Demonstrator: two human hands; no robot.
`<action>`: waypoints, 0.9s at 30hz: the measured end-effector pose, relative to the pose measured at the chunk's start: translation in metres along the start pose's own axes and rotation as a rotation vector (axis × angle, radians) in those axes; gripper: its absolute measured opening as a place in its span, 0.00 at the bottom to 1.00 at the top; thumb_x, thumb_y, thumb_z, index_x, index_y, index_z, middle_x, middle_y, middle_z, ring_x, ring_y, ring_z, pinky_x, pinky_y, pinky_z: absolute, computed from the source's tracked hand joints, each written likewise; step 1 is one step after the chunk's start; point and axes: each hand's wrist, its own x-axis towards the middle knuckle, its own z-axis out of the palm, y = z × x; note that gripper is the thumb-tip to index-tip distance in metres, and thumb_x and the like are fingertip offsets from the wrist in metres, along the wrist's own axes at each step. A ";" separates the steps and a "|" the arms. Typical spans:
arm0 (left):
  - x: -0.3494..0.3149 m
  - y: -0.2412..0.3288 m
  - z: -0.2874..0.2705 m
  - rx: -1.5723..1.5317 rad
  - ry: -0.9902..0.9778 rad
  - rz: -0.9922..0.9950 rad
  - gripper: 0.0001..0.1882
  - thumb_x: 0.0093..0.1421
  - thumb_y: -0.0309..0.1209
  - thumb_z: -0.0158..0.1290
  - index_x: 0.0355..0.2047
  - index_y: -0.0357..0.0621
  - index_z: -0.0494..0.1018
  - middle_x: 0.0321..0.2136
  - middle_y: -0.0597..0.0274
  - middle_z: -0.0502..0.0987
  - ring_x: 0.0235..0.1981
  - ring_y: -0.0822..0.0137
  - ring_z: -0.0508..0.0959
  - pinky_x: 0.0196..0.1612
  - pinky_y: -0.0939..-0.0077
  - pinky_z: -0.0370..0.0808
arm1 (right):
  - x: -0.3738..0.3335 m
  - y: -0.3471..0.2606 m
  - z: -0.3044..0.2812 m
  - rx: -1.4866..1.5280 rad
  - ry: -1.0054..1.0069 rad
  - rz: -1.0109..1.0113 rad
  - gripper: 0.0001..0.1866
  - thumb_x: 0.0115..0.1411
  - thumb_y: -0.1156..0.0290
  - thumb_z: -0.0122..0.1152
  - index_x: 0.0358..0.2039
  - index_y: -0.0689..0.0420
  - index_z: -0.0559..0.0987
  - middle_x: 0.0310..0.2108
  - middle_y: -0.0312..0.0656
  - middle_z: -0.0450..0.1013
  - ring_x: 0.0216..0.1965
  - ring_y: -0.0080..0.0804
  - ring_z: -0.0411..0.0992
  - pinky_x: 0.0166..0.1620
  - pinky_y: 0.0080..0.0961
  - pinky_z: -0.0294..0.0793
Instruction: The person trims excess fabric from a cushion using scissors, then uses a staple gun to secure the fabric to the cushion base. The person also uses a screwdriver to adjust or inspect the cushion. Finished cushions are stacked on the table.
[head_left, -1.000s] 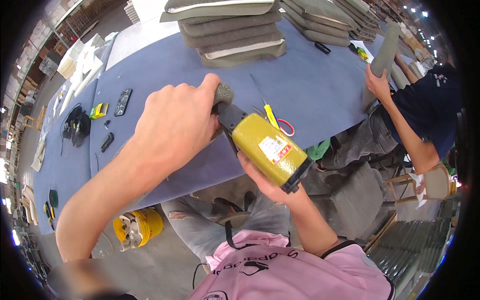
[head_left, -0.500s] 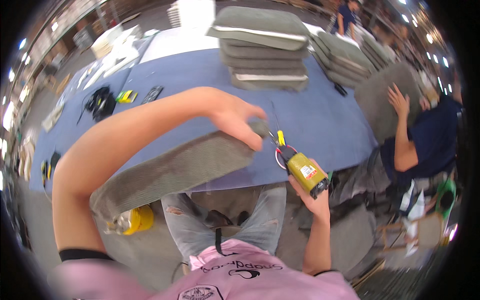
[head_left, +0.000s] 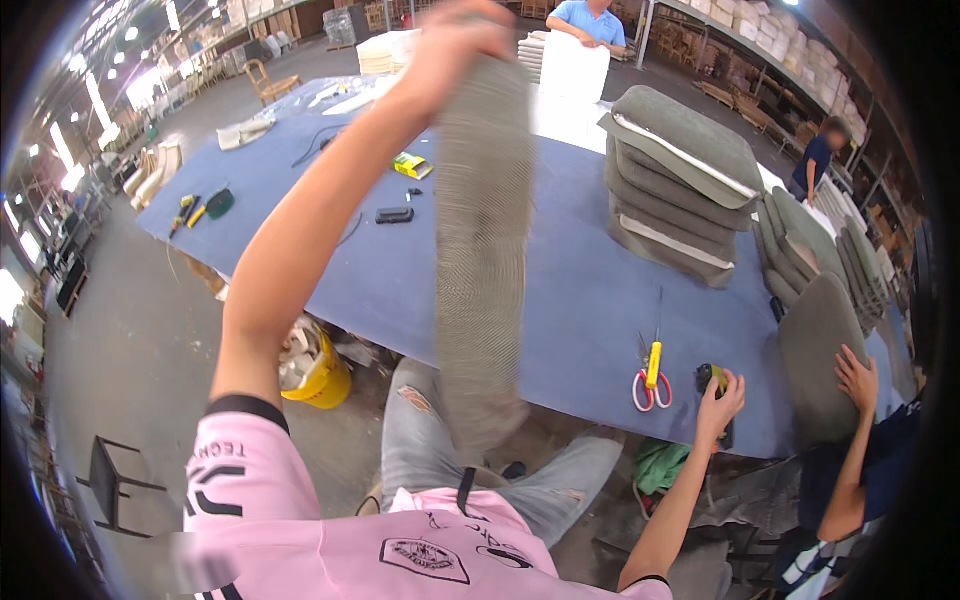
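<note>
My left hand (head_left: pixel 465 50), blurred by motion, is raised at the top of the view, closed on the upper end of a grey-green cushion (head_left: pixel 482 220). The cushion stands upright with its narrow side toward me, and its lower end hangs past the table edge over my lap. Far to the right, my right hand (head_left: pixel 722 408) grips a yellow-and-black tool (head_left: pixel 715 381) at the tabletop; the hand partly covers it, so its exact kind is hard to tell. To its left lie red-and-white-handled scissors (head_left: pixel 652 393) and a yellow-handled pointed tool (head_left: pixel 654 362).
A cushion stack (head_left: pixel 680 185) stands on the blue table (head_left: pixel 590 300), with more cushions (head_left: pixel 810 235) beyond. At right, a co-worker's hand (head_left: pixel 857 378) holds another cushion (head_left: pixel 825 335). A yellow bucket (head_left: pixel 325 375) sits below the left edge. A black case (head_left: pixel 394 215) lies on the table.
My left hand has lifted and turned the cushion from lying slanted to upright. My right hand has moved the yellow-and-black tool right, away from the scissors and yellow-handled tool. The view has shifted.
</note>
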 end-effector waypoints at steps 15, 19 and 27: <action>-0.478 -0.110 0.084 0.533 -0.338 -0.352 0.26 0.59 0.42 0.67 0.57 0.49 0.78 0.81 0.39 0.46 0.81 0.29 0.39 0.77 0.24 0.32 | -0.280 -0.242 -0.132 1.342 -1.127 0.769 0.12 0.79 0.65 0.56 0.53 0.58 0.79 0.39 0.36 0.81 0.40 0.22 0.79 0.45 0.22 0.77; -0.441 -0.104 0.088 0.533 -0.342 -0.285 0.15 0.62 0.34 0.63 0.48 0.48 0.81 0.78 0.45 0.58 0.81 0.33 0.47 0.77 0.26 0.32 | -0.255 -0.246 -0.134 1.271 -1.120 0.773 0.18 0.80 0.57 0.53 0.45 0.59 0.82 0.34 0.34 0.79 0.34 0.19 0.76 0.38 0.21 0.72; -0.375 -0.127 0.142 0.373 -0.665 -0.107 0.20 0.57 0.43 0.68 0.45 0.46 0.81 0.71 0.50 0.71 0.77 0.46 0.62 0.80 0.35 0.45 | -0.177 -0.269 -0.064 0.947 -1.076 0.533 0.28 0.72 0.55 0.62 0.21 0.65 0.78 0.15 0.36 0.71 0.20 0.19 0.65 0.25 0.31 0.64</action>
